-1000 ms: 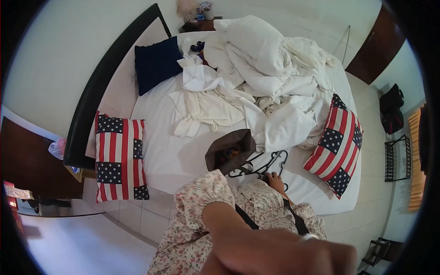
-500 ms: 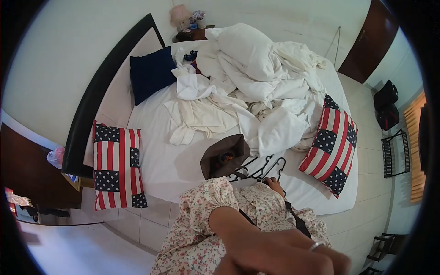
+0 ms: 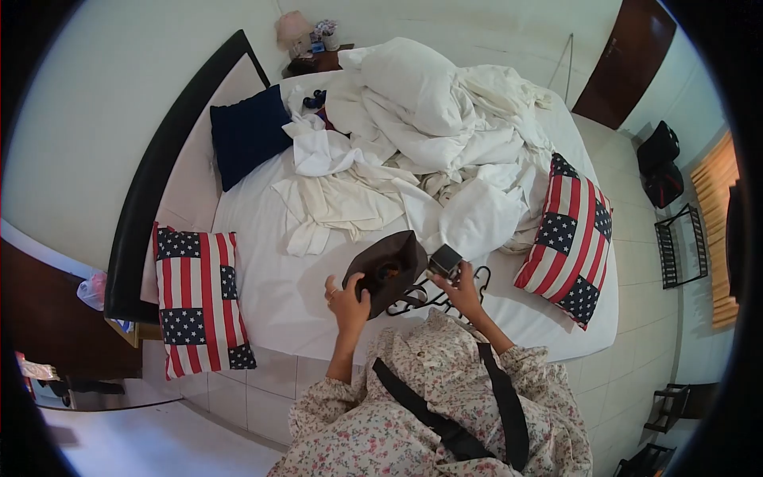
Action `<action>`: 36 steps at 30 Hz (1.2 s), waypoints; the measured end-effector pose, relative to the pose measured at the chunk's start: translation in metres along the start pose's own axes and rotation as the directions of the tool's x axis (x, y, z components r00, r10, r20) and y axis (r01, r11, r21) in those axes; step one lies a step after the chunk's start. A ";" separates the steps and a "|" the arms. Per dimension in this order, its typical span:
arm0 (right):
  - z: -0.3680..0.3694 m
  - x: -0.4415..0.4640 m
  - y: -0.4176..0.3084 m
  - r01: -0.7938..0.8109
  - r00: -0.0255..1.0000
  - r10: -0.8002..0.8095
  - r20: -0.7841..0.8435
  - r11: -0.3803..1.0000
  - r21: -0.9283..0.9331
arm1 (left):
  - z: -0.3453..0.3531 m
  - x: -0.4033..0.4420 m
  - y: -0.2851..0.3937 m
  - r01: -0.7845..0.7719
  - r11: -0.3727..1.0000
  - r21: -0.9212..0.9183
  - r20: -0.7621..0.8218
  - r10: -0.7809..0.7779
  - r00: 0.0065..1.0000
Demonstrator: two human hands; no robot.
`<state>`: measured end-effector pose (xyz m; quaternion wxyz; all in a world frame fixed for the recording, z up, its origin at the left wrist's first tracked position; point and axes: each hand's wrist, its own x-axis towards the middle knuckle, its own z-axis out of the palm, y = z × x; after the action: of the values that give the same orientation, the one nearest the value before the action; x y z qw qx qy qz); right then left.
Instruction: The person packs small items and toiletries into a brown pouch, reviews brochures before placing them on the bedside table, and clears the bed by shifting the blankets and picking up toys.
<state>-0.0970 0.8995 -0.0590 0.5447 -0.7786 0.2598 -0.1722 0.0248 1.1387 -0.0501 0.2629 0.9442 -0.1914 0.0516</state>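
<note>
A dark brown bag (image 3: 407,254) lies tilted on the bed with its mouth toward me; a small orange and dark item (image 3: 389,271) shows inside. At its left edge is my left hand (image 3: 347,306), fingers spread and thumb against the rim. My right hand (image 3: 462,293) is closed on a small dark box (image 3: 445,260) with a lighter side, just right of the bag. Several black hangers (image 3: 479,280) lie beneath and beside that hand, partly hidden by it. A bag strap (image 3: 413,300) loops near them.
White bedding (image 3: 413,103) is heaped across the bed. Star-and-stripe pillows lie left (image 3: 202,302) and right (image 3: 567,242); a navy pillow (image 3: 248,137) rests by the headboard (image 3: 147,199). A black metal rack (image 3: 681,248) and dark bags (image 3: 660,167) stand on the floor at right.
My left hand has moved from close to the camera down to the bag's left edge. The right hand has lifted from beside the hangers and now shows the small dark box.
</note>
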 end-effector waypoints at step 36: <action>-0.022 -0.077 0.247 -0.641 0.766 0.570 -0.297 0.647 -0.413 | 0.059 0.031 -0.051 0.116 0.966 -0.233 0.281 -0.047 0.959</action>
<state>-0.2246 0.8615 -0.2822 0.3343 -0.7439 0.5775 0.0379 0.0727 1.1387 -0.1187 0.3513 0.9094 -0.1912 -0.1142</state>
